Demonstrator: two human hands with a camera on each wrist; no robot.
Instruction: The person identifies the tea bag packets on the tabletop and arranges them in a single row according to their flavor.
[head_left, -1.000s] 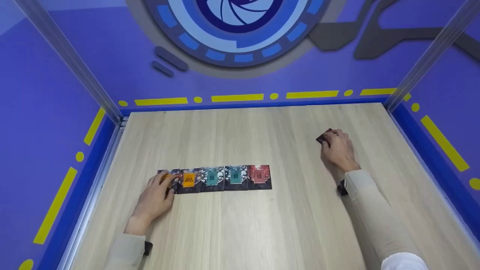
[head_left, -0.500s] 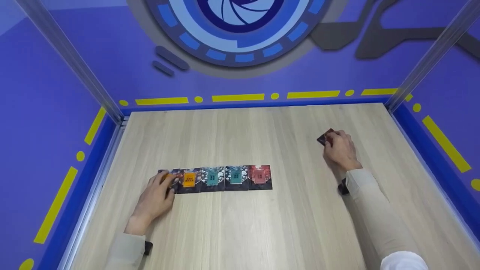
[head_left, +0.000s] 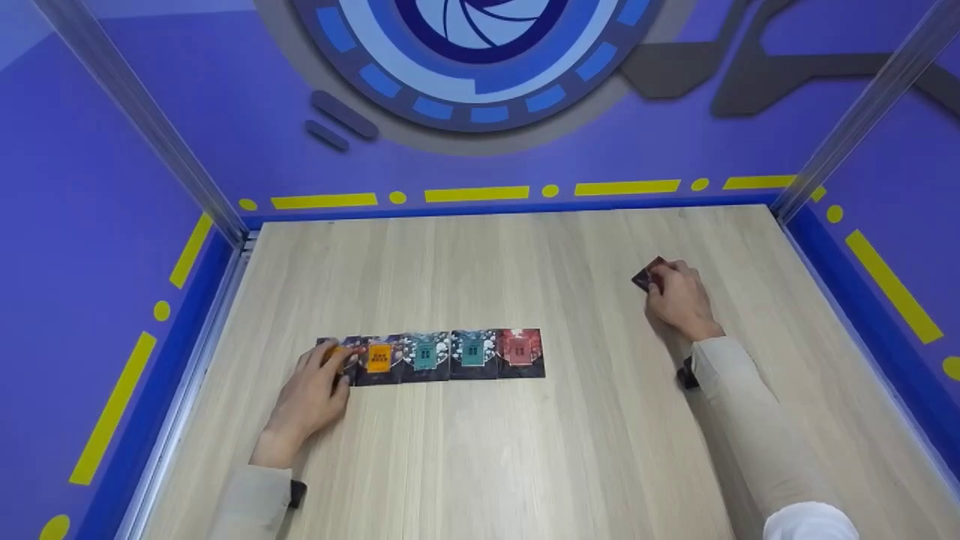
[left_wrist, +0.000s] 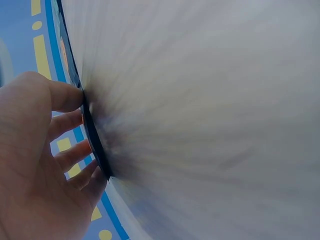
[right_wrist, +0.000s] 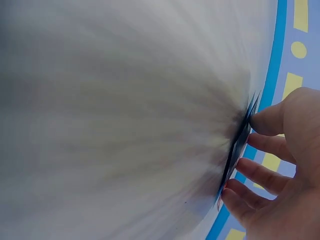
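A row of small dark-bordered cards with coloured centre panels lies flat on the wooden table, with orange, teal and red panels showing. At its left end my left hand rests its fingertips and thumb on the leftmost card, covering most of it. Apart from the row, at the far right, my right hand holds dark cards with some red, set at an angle. Two thin edges show beneath the thumb and fingers in the right wrist view; the hand hides the rest.
The wooden table is enclosed by blue panels with yellow marks at the back and both sides. Metal posts stand at the back corners. A dark wrist device sits under the right cuff.
Both hands stay almost still. The right hand and its cards shift very slightly; the row stays as it was.
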